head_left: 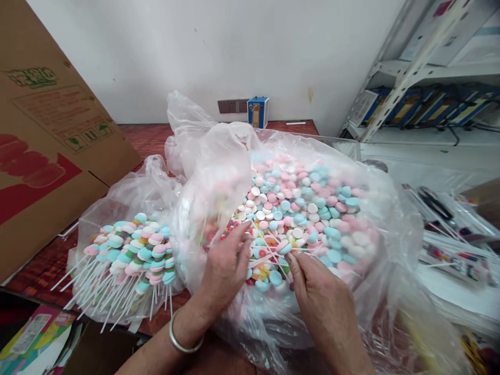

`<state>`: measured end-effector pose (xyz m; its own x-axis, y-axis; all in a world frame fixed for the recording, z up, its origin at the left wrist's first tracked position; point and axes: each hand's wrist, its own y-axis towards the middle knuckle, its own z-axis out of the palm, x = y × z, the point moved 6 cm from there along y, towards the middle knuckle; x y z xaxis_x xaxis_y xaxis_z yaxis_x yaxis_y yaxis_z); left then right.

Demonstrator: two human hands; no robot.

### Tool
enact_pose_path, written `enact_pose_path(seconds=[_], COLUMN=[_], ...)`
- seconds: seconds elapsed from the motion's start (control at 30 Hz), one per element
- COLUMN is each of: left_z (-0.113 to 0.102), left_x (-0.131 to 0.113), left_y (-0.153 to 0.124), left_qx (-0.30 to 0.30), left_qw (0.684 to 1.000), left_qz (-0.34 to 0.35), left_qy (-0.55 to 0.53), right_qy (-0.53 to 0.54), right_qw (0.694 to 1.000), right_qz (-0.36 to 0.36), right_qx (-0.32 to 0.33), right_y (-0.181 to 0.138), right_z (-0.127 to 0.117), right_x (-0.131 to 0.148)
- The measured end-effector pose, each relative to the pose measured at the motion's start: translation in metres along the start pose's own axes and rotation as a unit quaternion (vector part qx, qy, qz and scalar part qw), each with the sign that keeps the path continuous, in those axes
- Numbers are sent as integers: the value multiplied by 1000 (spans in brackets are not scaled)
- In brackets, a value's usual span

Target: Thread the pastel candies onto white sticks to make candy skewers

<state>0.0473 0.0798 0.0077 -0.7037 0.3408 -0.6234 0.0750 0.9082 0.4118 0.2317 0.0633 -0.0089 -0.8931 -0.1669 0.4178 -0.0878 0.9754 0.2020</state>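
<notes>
A large clear plastic bag [219,156] lies open on the table, full of pastel pink, blue and white candies [312,203]. My left hand [224,271], a silver bangle on its wrist, reaches into the bag with its fingers closed round several thin white sticks [269,255]. My right hand [320,297] pinches one stick that carries a pink and blue candy [284,247] at its tip. To the left, a smaller clear bag holds finished candy skewers [133,250], their white sticks pointing toward me.
A big brown cardboard box [47,135] leans at the left. A small blue box [258,111] stands by a wall socket at the back. Metal shelving [410,67] is at the right, with packets and sticks [449,250] below it. Dark red tabletop [144,138] shows behind.
</notes>
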Motion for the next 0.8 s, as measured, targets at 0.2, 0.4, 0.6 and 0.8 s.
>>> enact_pose_path(seconds=[0.2, 0.4, 0.6, 0.8], left_z=[-27, -22, -30, -57], left_x=[35, 39, 43, 44], left_y=[12, 14, 11, -6], left_qx=[-1, -1, 1, -3], left_qw=[984, 986, 991, 981], left_qz=[23, 9, -18, -19], left_qy=[178, 169, 130, 193], right_qy=[-45, -123, -147, -144], right_qw=[997, 986, 983, 982], right_qz=[-66, -103, -103, -112], right_qx=[11, 43, 46, 46], right_y=[6, 11, 14, 5], right_z=[13, 28, 28, 27], right_x=[32, 64, 67, 59])
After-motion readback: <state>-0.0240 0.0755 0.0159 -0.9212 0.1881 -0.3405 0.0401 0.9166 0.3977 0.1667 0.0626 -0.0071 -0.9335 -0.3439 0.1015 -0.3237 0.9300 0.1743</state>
